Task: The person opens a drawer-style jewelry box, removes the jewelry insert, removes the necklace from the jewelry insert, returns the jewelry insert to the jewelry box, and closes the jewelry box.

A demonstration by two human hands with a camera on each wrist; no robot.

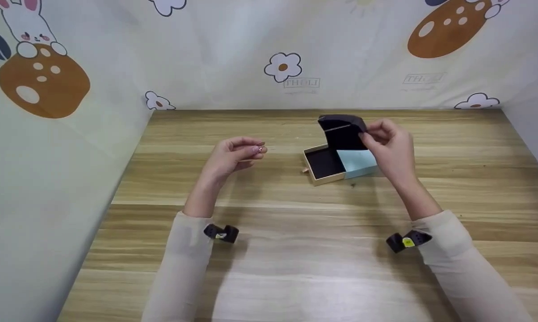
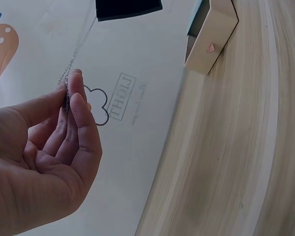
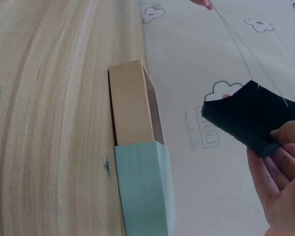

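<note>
My left hand (image 1: 228, 158) pinches the end of a thin silver necklace (image 2: 66, 98) between thumb and fingertips, and most of the piece there is hidden by the fingers. From it the fine chain (image 3: 241, 54) runs across to a black foam pad (image 3: 250, 115). Two strands reach slits at the pad's edge. My right hand (image 1: 394, 152) grips this pad (image 1: 342, 134) by one side, thumb on its face and fingers behind, tilted above the gift box. Below it, the box's beige drawer (image 1: 330, 180) stands pulled out of its light blue sleeve (image 1: 360, 167), its dark inside showing.
A small pink ribbon tab (image 2: 210, 47) sticks out of the drawer's front. The box lies on a wood-grain table (image 1: 287, 237), near the back. Behind the table hangs a pale patterned sheet (image 1: 224, 58). Each sleeve cuff carries a black wrist camera (image 1: 222, 233).
</note>
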